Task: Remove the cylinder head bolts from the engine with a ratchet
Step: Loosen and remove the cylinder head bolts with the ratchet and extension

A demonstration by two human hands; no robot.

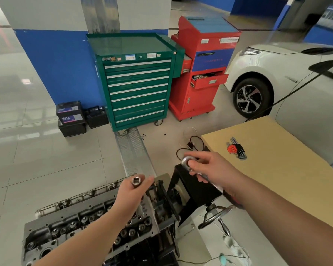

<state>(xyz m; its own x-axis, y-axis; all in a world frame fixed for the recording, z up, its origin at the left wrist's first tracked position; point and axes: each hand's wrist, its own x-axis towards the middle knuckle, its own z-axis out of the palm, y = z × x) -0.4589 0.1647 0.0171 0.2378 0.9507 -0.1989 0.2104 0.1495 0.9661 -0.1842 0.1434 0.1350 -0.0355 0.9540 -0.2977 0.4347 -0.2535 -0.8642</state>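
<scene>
The engine's cylinder head [71, 225] lies at lower left on a stand, its valve wells and bolt holes facing up. My left hand [132, 191] is raised above its right end, shut on a metal socket [136, 181] whose square drive hole faces the camera. My right hand [210, 167] is held to the right, above the black stand frame, shut on a chrome ratchet [187, 162]; the round head sticks out left of my fingers and most of the handle is hidden under my palm. Socket and ratchet are apart.
A tan table [273, 169] at right carries a hex key set [236, 148]. A green tool cabinet [136, 83] and red cabinet [202, 68] stand behind. Car batteries [71, 118] sit on the floor, a white car [277, 73] at far right. A stand handwheel [215, 215] is below my right arm.
</scene>
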